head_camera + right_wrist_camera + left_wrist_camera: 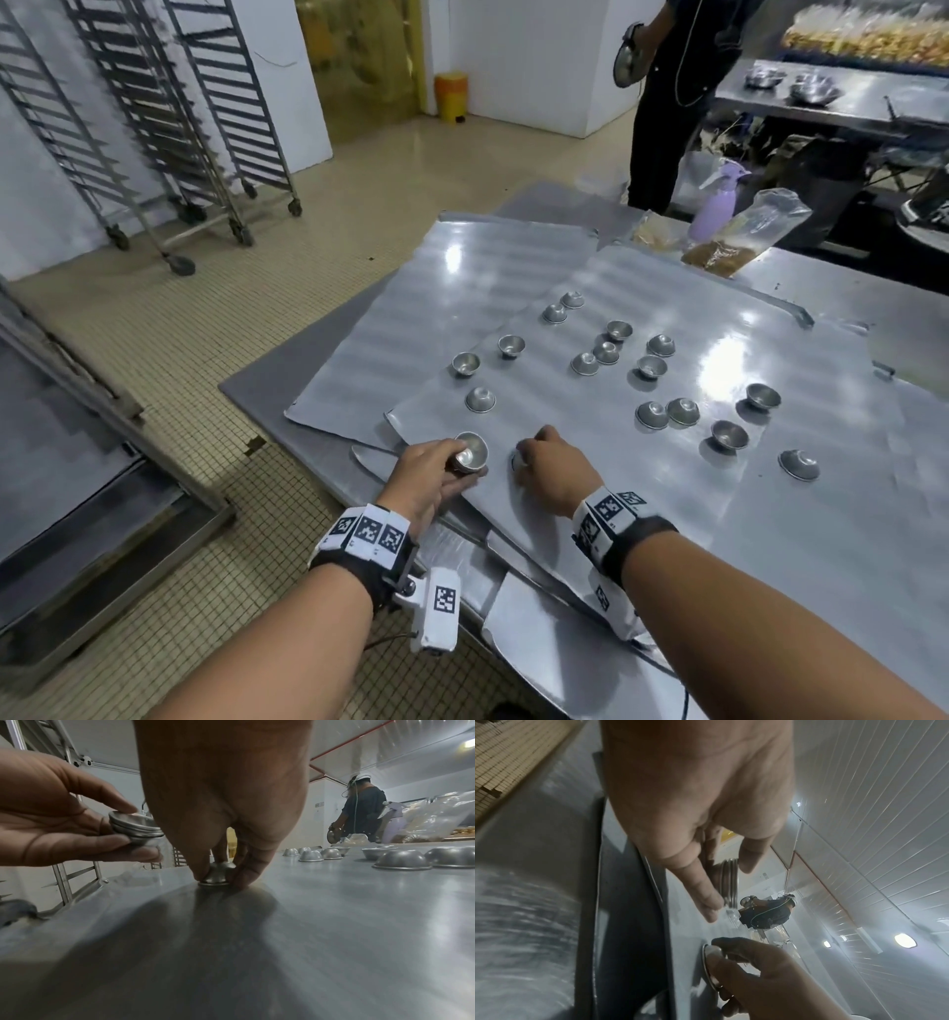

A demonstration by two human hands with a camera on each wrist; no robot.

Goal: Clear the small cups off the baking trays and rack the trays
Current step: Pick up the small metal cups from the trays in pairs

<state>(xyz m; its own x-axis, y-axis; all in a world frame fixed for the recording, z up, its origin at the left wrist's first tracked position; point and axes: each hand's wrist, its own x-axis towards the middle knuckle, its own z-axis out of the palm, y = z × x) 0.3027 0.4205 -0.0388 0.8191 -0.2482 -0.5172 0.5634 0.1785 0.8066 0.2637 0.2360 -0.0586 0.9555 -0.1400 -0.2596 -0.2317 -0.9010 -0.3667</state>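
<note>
Several small metal cups (pixel 652 414) lie scattered on the top baking tray (pixel 642 514), some upright, some upside down. My left hand (pixel 436 473) holds a short stack of nested cups (pixel 470 452) at the tray's near left corner; the stack (pixel 136 828) shows in the right wrist view, rims (pixel 730 882) edge-on in the left wrist view. My right hand (pixel 552 470) is just to the right, fingertips pinching an upside-down cup (pixel 218 875) that still sits on the tray. A second tray (pixel 436 288) lies underneath, to the far left.
Empty wheeled tray racks (pixel 169 118) stand on the tiled floor at the far left. A person in dark clothes (pixel 678 92) stands beyond the table. A lilac spray bottle (pixel 716 205) and plastic bags (pixel 744 231) sit at the table's far edge.
</note>
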